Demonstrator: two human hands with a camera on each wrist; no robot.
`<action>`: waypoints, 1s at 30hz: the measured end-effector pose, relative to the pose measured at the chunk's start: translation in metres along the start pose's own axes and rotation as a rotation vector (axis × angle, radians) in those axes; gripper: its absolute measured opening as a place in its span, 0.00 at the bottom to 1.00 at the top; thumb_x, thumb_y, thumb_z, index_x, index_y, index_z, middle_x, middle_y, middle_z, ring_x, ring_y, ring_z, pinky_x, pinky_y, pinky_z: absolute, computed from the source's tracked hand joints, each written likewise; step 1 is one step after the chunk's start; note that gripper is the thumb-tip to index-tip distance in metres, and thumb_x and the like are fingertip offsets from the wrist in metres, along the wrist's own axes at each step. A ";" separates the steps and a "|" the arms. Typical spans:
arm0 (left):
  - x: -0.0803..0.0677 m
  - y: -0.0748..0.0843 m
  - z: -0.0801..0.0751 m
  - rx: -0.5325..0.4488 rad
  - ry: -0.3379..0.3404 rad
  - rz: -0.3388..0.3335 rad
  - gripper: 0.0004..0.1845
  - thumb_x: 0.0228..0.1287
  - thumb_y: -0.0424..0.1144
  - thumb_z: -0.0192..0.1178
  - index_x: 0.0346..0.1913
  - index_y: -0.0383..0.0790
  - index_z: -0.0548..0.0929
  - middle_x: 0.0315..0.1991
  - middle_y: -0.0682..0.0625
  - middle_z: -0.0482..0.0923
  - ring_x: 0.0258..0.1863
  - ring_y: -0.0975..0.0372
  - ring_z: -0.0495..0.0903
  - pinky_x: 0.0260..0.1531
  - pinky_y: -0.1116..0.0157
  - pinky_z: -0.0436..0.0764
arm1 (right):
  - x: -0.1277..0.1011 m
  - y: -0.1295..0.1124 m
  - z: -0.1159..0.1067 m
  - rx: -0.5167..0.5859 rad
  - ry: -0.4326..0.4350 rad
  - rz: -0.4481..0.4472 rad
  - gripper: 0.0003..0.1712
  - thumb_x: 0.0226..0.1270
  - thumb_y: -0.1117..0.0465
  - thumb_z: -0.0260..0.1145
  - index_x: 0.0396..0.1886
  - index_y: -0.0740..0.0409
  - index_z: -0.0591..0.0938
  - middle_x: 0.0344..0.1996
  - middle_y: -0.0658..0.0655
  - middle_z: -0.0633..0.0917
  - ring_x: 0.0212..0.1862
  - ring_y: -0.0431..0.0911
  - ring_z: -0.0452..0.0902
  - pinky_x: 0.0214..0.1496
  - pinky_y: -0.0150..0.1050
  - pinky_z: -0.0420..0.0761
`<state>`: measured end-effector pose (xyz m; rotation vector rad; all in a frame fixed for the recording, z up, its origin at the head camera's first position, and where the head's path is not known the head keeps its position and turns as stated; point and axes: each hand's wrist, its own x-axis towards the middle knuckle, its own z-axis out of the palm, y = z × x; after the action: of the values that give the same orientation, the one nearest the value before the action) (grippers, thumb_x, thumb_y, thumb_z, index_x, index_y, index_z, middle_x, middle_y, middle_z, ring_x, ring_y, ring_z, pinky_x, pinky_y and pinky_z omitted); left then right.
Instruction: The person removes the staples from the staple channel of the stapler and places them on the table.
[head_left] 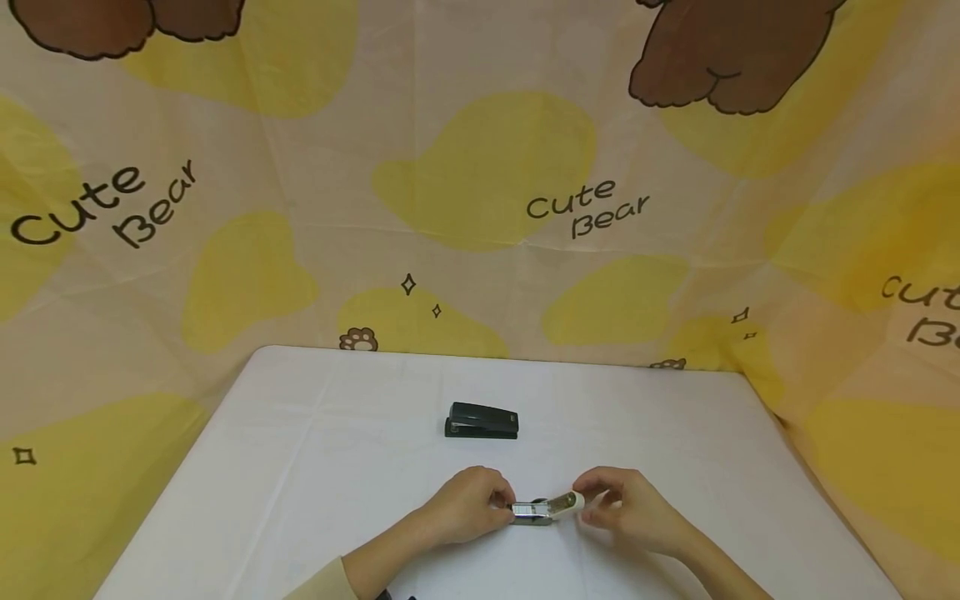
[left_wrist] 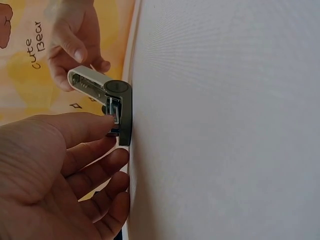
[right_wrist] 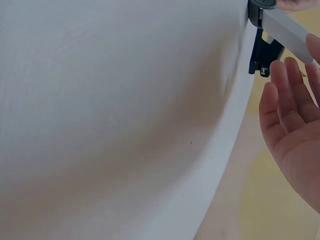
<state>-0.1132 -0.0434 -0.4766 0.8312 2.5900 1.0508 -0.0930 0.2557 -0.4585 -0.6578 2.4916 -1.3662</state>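
A small stapler [head_left: 531,512] with a grey-green base and a white top cover [left_wrist: 92,77] lies swung open on the white table. My left hand [head_left: 471,504] holds its left end; in the left wrist view the thumb [left_wrist: 95,126] presses at the metal staple channel, fingers beneath and beside it. At the raised cover's free end is my right hand [head_left: 633,508], its fingers relaxed and slightly bent, fingertips right at the cover. The right wrist view shows these fingers [right_wrist: 287,95] spread below the white cover [right_wrist: 287,35].
A larger black stapler [head_left: 482,421] stands closed on the table behind the hands. The white table [head_left: 337,433] has a rounded far corner and meets a hanging yellow and beige cloth [head_left: 480,167] printed with bears and lettering.
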 end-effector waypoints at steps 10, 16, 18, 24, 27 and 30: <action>0.001 0.000 -0.001 -0.009 -0.011 -0.012 0.05 0.62 0.37 0.74 0.40 0.46 0.91 0.32 0.66 0.80 0.37 0.72 0.75 0.44 0.64 0.77 | -0.009 -0.010 -0.008 -0.008 0.064 -0.049 0.12 0.67 0.66 0.73 0.49 0.61 0.86 0.42 0.59 0.88 0.42 0.41 0.84 0.46 0.37 0.84; 0.001 0.000 0.000 -0.007 -0.014 -0.017 0.05 0.62 0.38 0.74 0.40 0.45 0.91 0.32 0.66 0.81 0.38 0.72 0.75 0.46 0.63 0.77 | -0.016 -0.016 -0.010 0.002 0.093 -0.055 0.11 0.68 0.66 0.73 0.49 0.62 0.86 0.43 0.59 0.88 0.42 0.41 0.84 0.44 0.38 0.84; 0.000 0.000 0.000 -0.005 -0.014 -0.019 0.05 0.62 0.38 0.74 0.40 0.45 0.91 0.32 0.66 0.81 0.39 0.72 0.75 0.46 0.62 0.77 | -0.017 -0.017 -0.010 0.003 0.097 -0.064 0.11 0.68 0.66 0.73 0.48 0.63 0.86 0.43 0.60 0.88 0.41 0.41 0.84 0.45 0.37 0.84; 0.000 0.000 0.000 -0.026 -0.019 -0.022 0.05 0.62 0.37 0.74 0.40 0.45 0.91 0.32 0.66 0.81 0.38 0.72 0.76 0.45 0.63 0.77 | -0.020 -0.021 -0.006 0.018 0.099 -0.081 0.10 0.69 0.68 0.72 0.48 0.62 0.86 0.41 0.61 0.89 0.40 0.41 0.84 0.45 0.36 0.84; 0.000 0.000 0.001 -0.037 -0.022 -0.023 0.05 0.62 0.37 0.73 0.40 0.45 0.91 0.32 0.65 0.80 0.37 0.72 0.76 0.44 0.64 0.77 | -0.021 -0.022 -0.003 0.026 0.105 -0.090 0.10 0.69 0.69 0.71 0.48 0.61 0.86 0.41 0.61 0.89 0.40 0.41 0.84 0.44 0.36 0.84; 0.001 -0.001 0.001 -0.037 -0.021 -0.023 0.05 0.62 0.37 0.73 0.41 0.45 0.91 0.32 0.66 0.80 0.37 0.71 0.75 0.44 0.64 0.77 | -0.021 -0.023 0.000 0.040 0.107 -0.092 0.10 0.69 0.69 0.72 0.48 0.62 0.86 0.41 0.61 0.89 0.39 0.40 0.84 0.43 0.37 0.84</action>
<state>-0.1135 -0.0428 -0.4777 0.7977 2.5483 1.0745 -0.0682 0.2557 -0.4398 -0.7171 2.5376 -1.5180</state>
